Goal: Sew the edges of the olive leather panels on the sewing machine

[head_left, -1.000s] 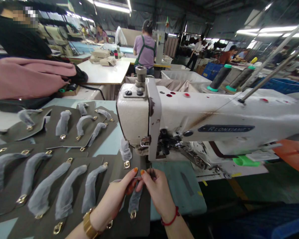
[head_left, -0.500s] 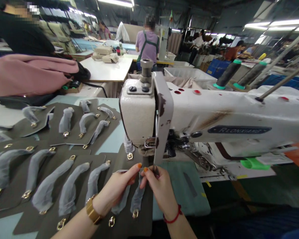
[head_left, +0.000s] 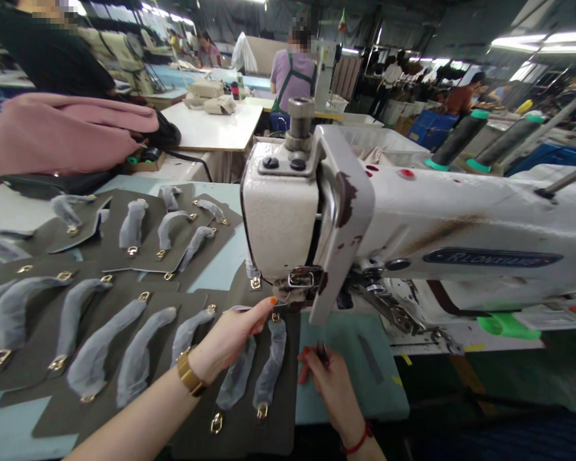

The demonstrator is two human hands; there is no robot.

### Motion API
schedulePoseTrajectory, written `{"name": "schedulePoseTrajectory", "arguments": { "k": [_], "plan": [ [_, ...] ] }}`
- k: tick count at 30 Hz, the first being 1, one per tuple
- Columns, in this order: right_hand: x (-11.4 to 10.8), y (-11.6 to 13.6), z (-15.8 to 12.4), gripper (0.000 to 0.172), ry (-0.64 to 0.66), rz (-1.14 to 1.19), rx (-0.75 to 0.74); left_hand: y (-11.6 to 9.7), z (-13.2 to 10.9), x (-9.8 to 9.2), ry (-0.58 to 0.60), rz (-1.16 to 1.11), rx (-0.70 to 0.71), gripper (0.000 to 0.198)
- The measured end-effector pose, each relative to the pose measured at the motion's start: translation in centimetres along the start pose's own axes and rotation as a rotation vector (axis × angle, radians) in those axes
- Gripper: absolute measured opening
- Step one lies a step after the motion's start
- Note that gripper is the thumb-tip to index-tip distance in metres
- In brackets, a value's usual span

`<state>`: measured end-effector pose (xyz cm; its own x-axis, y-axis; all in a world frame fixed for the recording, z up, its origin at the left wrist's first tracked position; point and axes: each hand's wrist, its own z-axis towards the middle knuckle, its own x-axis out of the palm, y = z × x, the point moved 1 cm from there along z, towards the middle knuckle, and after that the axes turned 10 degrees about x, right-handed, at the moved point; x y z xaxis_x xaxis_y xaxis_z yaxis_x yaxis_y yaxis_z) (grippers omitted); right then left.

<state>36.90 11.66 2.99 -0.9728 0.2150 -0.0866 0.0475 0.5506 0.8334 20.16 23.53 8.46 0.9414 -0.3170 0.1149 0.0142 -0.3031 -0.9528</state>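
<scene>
My left hand (head_left: 240, 334) is closed with its thumb and fingers on the edge of a dark grey-brown panel (head_left: 281, 432), just below the needle area of the white sewing machine (head_left: 281, 221). On that panel lies a plastic-wrapped handle (head_left: 270, 365) with gold buckles at both ends. Another wrapped handle (head_left: 237, 378) lies beside it, partly under my left hand. To the right, my right hand (head_left: 333, 384) is closed around a small dark metal tool (head_left: 322, 352), whose kind I cannot make out. It is apart from the panel, over the green machine bed cover (head_left: 345, 333).
Several overlapping panels with wrapped handles (head_left: 139, 358) cover the table on the left. Pink material (head_left: 67, 131) is heaped behind them. Thread cones (head_left: 461, 137) stand behind the machine arm. A person in a purple top (head_left: 290, 73) is further back.
My right hand has moved away from the handle's upper end, down and to the right, with the tool in it. My left hand stays at the panel. The camera view has shifted slightly.
</scene>
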Motion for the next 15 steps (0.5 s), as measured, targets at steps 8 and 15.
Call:
{"name": "schedulePoseTrajectory", "arguments": {
  "k": [8, 15],
  "plan": [
    [0.15, 0.07, -0.09, 0.039, 0.013, -0.046, 0.0, -0.56, 0.7, -0.06, -0.035, 0.019, 0.025, 0.043],
    [0.0, 0.28, -0.23, 0.036, 0.029, -0.062, -0.032, 0.33, 0.73, 0.58, -0.135, -0.047, 0.049, 0.046]
  ]
}}
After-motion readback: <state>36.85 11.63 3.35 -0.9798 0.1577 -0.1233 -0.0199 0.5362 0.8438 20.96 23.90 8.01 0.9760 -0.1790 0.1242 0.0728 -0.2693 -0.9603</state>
